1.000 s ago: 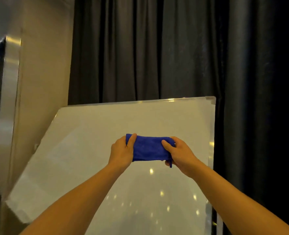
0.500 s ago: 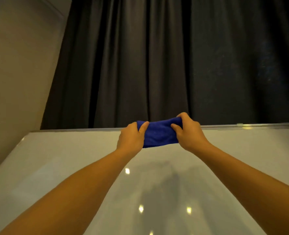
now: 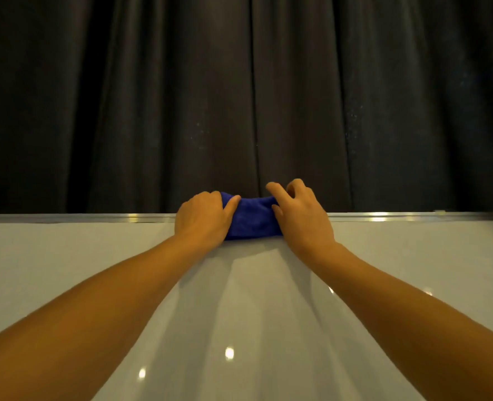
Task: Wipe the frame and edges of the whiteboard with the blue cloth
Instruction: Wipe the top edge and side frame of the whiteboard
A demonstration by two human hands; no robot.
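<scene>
While dark pleated curtains [image 3: 239, 96] fill the background, the glossy whiteboard [image 3: 94, 270] spreads below, its silver frame [image 3: 80, 218] running across. Draped over that top edge at centre, the blue cloth [image 3: 252, 218] sits bunched, pinched by the left hand [image 3: 201, 219] and the right hand [image 3: 300, 217] at either end.

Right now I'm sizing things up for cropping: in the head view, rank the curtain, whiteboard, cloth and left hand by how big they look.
1. Curtain
2. Whiteboard, nearly as large, and nearer the camera
3. Left hand and cloth: too alike to rank, and the hands partly cover the cloth
</scene>
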